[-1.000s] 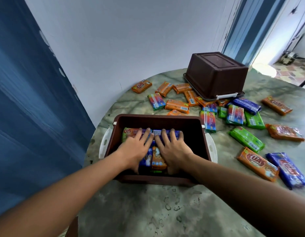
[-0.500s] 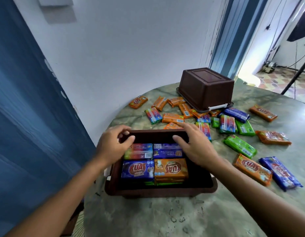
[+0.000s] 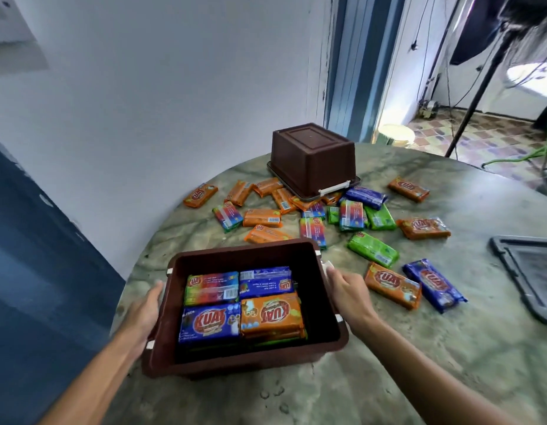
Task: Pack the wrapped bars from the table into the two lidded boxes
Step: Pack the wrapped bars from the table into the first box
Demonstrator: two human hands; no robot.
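Now both hands point(image 3: 143, 314) point(image 3: 349, 291) have left the bars point(image 3: 241, 305), each grip clasping the box point(image 3: 247, 360) sides.

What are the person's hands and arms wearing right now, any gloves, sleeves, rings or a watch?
Nothing shows on them. The left hand and right hand are bare, with no gloves and no rings visible. Both forearms are bare from wrist to the frame edge: no sleeve, watch or band in view. Anything worn above that is out of frame.
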